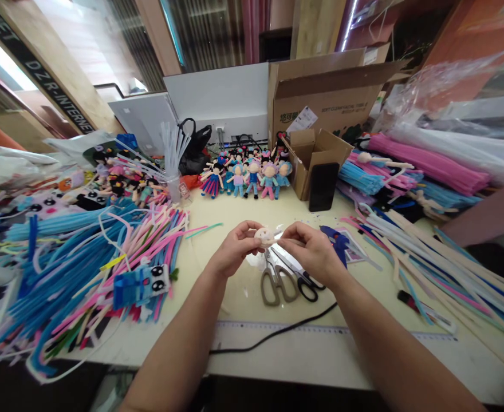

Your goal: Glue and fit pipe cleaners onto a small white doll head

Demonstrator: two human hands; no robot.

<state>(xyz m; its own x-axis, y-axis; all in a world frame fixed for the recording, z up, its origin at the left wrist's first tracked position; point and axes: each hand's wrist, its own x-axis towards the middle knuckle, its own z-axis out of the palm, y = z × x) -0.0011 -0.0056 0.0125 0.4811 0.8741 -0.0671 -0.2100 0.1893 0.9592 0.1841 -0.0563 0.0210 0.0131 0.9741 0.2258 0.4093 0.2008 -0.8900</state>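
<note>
Over the middle of the table, my left hand (239, 243) is closed on a small cream-coloured coil of pipe cleaner (263, 234). From the other side, my right hand (306, 245) pinches the end of this same pipe cleaner. Just beneath the hands lie grey-handled scissors (271, 286), and black-handled scissors (307, 286) rest against them, their blades partly hidden. A dark blue fuzzy piece (337, 243) lies to the right of my right hand.
Heaps of blue and pink pipe cleaners (75, 257) cover the left side; beige strands (432, 252) spread over the right. Small dolls (252, 177) stand in rows at the back, beside an open carton (307, 151) and a black phone (323, 187). A black cord (273, 337) crosses the front.
</note>
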